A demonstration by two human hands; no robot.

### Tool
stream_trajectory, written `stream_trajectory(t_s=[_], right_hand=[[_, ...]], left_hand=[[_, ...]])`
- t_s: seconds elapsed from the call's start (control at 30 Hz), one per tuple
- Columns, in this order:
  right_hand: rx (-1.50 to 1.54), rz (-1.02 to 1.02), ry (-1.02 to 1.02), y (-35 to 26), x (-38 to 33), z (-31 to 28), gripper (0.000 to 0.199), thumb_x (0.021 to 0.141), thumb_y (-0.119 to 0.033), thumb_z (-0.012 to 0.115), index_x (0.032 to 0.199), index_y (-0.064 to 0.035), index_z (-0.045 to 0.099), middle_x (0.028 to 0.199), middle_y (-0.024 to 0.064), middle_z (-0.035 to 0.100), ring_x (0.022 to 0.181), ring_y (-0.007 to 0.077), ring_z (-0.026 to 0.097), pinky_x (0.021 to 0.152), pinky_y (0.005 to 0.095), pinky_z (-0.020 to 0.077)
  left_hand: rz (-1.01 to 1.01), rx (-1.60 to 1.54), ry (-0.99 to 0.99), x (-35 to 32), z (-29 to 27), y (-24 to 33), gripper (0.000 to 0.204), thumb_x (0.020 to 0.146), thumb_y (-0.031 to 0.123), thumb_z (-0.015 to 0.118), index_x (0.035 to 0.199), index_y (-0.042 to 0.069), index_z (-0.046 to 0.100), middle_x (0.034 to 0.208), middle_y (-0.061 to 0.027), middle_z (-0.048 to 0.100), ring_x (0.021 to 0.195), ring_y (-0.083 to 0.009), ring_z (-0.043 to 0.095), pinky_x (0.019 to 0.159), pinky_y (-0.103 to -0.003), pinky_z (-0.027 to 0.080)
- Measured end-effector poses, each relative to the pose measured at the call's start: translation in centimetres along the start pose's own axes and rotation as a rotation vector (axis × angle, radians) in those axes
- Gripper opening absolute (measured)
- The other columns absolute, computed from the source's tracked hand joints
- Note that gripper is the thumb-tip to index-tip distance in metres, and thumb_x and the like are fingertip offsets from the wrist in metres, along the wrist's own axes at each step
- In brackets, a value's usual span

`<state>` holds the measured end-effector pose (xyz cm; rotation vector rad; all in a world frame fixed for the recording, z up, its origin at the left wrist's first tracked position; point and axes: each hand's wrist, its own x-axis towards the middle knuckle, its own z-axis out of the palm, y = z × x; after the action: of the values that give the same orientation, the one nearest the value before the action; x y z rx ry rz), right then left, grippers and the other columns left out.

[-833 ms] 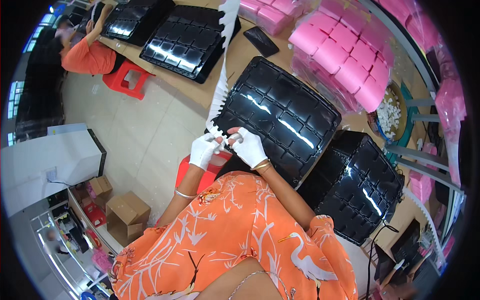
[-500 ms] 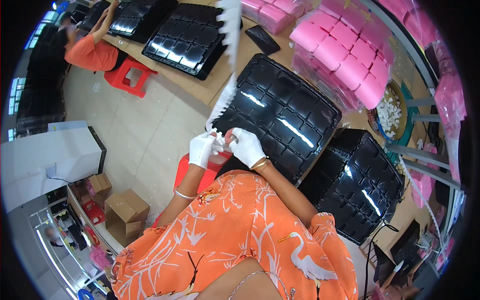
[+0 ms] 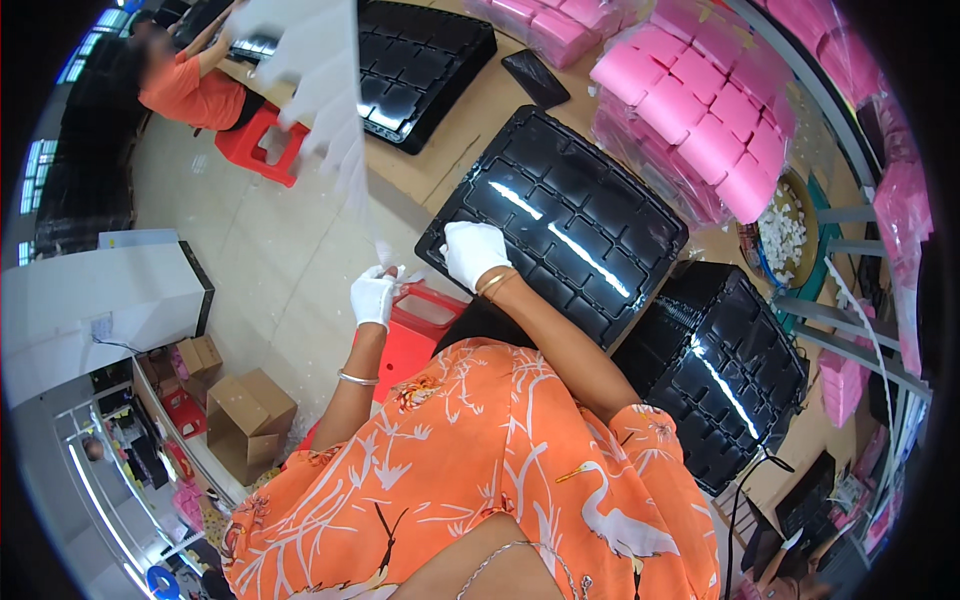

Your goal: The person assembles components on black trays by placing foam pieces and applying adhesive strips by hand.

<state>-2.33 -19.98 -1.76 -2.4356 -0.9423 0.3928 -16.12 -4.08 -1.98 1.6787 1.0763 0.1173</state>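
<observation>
My left hand (image 3: 373, 298), in a white glove with bare fingertips, is closed in a pinch at the lower end of a white toothed strip (image 3: 340, 130). The strip rises from there past the top edge of the picture and is blurred. My right hand (image 3: 475, 257), gloved the same way, rests on the near left corner of a black moulded plastic tray (image 3: 590, 200). Its fingers are curled down against the tray, and whatever lies beneath them is hidden. The tray shows a grid of raised rectangles and lies tilted on the brown work table (image 3: 425, 180).
More black trays (image 3: 425, 70) line the table's far side; another stack (image 3: 735, 370) stands at right. Pink foam blocks (image 3: 700, 100) in plastic and a basin of white pieces (image 3: 782, 235) sit beyond. A co-worker (image 3: 205, 90) sits on a red stool (image 3: 262, 145). Cardboard boxes (image 3: 250, 420) stand left.
My hands have parted: the left moved left and down with the strip, the right moved up onto the tray corner. The strip has swung left and looks closer.
</observation>
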Motion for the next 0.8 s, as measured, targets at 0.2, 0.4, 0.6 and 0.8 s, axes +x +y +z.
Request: stream_trajectory(t_s=[0.2, 0.4, 0.6, 0.8], right_hand=[[0.001, 0.04, -0.009, 0.0, 0.5, 0.5, 0.014, 0.083, -0.019, 0.065, 0.087, -0.0065, 0.069, 0.087, 0.0172, 0.071, 0.083, 0.0346, 0.071, 0.074, 0.0455, 0.0553], [-0.042, 0.015, 0.049, 0.0, 0.5, 0.7, 0.011, 0.08, -0.012, 0.063, 0.083, -0.0064, 0.072, 0.081, 0.0162, 0.072, 0.077, 0.0313, 0.073, 0.066, 0.0419, 0.0572], [-0.052, 0.02, 0.041, 0.3, 0.4, 0.5, 0.012, 0.079, -0.014, 0.065, 0.082, -0.0063, 0.074, 0.08, 0.0158, 0.072, 0.075, 0.0317, 0.073, 0.065, 0.042, 0.0576], [0.0, -0.001, -0.08, -0.9, 1.0, 0.5, 0.015, 0.077, -0.017, 0.066, 0.08, -0.0051, 0.075, 0.083, 0.0187, 0.072, 0.079, 0.0334, 0.073, 0.067, 0.0428, 0.0577]], left_hand=[[0.054, 0.097, -0.09, -0.3, 1.5, 0.5, 0.028, 0.088, 0.026, 0.074, 0.092, -0.002, 0.072, 0.07, -0.0059, 0.066, 0.057, -0.0105, 0.055, 0.05, -0.027, 0.042], [0.082, 0.152, -0.134, -0.2, 2.6, 2.6, 0.024, 0.092, 0.02, 0.067, 0.1, -0.002, 0.072, 0.077, -0.0061, 0.071, 0.059, -0.0091, 0.059, 0.053, -0.024, 0.044], [0.076, 0.095, -0.189, 0.7, 3.4, 1.7, 0.024, 0.092, 0.02, 0.069, 0.101, -0.001, 0.072, 0.075, -0.0048, 0.07, 0.058, -0.0088, 0.059, 0.052, -0.023, 0.043], [0.072, 0.157, -0.207, 2.1, 2.6, 1.0, 0.025, 0.092, 0.021, 0.069, 0.101, -0.001, 0.073, 0.072, -0.0052, 0.067, 0.058, -0.0101, 0.058, 0.051, -0.025, 0.044]])
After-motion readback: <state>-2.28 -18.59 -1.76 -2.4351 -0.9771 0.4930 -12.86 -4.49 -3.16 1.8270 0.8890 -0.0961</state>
